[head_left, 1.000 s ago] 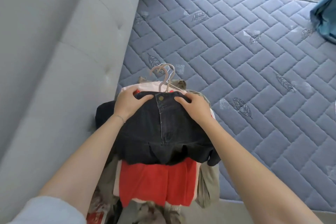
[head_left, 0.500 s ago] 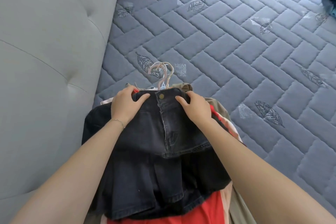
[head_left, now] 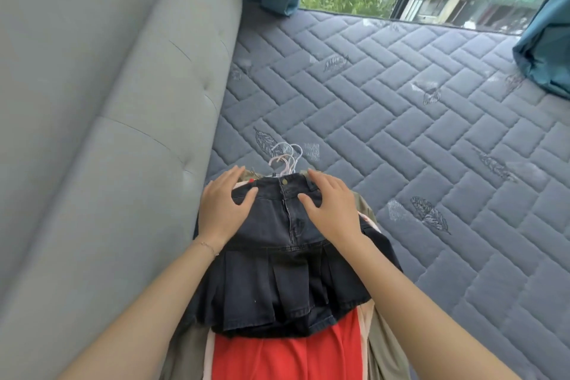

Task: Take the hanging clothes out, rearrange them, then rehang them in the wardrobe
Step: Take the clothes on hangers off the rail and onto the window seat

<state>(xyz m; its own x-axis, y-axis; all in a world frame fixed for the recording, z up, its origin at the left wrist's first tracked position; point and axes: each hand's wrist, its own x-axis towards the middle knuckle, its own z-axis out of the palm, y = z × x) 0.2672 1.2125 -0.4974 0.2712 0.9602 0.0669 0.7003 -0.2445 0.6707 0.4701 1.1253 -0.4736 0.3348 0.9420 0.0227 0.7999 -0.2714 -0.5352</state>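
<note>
Rearranging step: left hand point(head_left: 225, 210) and right hand point(head_left: 331, 210) are pressing flat, fingers spread, gripping nothing, on the black denim skirt point(head_left: 287, 281) topping the clothes pile point(head_left: 287, 358) on the mattress point(head_left: 401, 133). Next move is probably calling for grabbing the hanger hooks point(head_left: 285, 160).

hangers point(head_left: 285, 160) mostly under skirt point(head_left: 277, 271), red garment point(head_left: 283, 358) cropped below

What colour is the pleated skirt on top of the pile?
The skirt is faded black denim; the head view shows it.
</note>
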